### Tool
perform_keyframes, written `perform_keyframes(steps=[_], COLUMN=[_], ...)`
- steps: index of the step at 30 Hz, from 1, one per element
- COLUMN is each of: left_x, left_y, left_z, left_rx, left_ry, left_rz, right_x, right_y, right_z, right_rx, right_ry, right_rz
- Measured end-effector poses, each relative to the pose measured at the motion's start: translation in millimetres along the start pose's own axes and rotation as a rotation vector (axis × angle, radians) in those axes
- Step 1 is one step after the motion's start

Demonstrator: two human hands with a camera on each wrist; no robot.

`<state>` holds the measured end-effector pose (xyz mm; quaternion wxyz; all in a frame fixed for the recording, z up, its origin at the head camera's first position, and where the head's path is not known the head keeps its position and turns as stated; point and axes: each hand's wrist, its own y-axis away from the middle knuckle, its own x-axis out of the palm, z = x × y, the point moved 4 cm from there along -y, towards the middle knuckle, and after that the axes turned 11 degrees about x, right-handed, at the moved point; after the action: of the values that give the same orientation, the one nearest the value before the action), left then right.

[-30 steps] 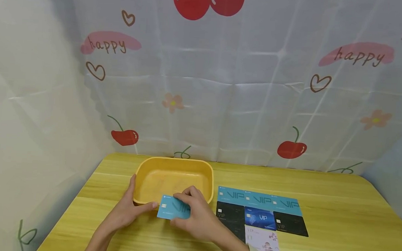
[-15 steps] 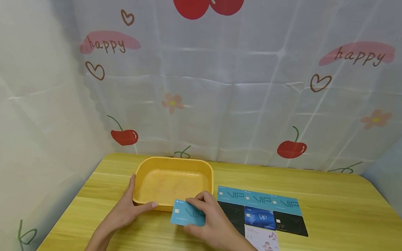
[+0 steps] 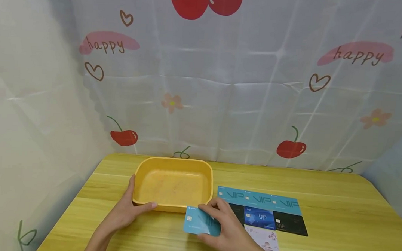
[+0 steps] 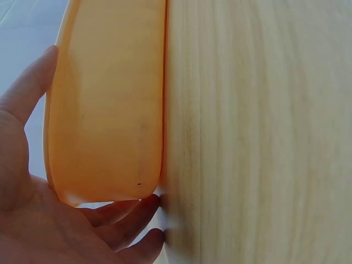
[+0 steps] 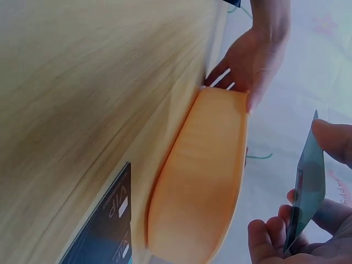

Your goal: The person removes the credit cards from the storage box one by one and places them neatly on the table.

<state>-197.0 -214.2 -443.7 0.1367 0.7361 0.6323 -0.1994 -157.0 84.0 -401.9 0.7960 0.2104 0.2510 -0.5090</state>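
Held up in front of the yellow basin (image 3: 173, 188), a teal card (image 3: 197, 220) with a chip is pinched between the thumb and fingers of my right hand (image 3: 230, 229). The right wrist view shows this card (image 5: 312, 176) nearly edge-on, clear of the tabletop. My left hand (image 3: 124, 208) rests at the basin's front left corner. Its thumb lies straight along the front rim, and its other fingers reach along the left side, as the left wrist view also shows on the basin's wall (image 4: 110, 110). My right hand and forearm hide part of the card layout.
Right of the basin, cards lie in rows on the wooden table (image 3: 345, 221). Three teal VIP cards (image 3: 261, 200) form the back row. Before them lie a blue card (image 3: 259, 218), a black card (image 3: 290, 223) and a pale flowered card (image 3: 266, 240). A patterned curtain (image 3: 229, 104) stands behind.
My right hand has carried the teal card rightward and a little toward me, from the basin's front edge to near the laid-out cards. My left hand has stayed at the basin's corner.
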Motion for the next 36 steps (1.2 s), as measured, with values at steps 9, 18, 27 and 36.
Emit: perform_keyframes(steps=[9,18,27,36], left_x=[0.0,-0.4,0.1,-0.3], left_y=[0.0,0.8,1.1,0.9], left_z=[1.1,1.6,1.0,0.7], left_rx=[-0.011,-0.02,-0.028,-0.031], left_ry=[0.009,0.005,0.007,0.0], left_rz=[0.002,0.005,0.008,0.012], right_x=[-10,-22,-33,-49], right_y=[11,18,28,37], right_z=[-10,-27,-44,-55], right_rx=[-0.034,0.064,0.101,0.139], right_ry=[-0.011,0.034,0.097,0.135], right_rz=[0.011,0.014,-0.004,-0.032])
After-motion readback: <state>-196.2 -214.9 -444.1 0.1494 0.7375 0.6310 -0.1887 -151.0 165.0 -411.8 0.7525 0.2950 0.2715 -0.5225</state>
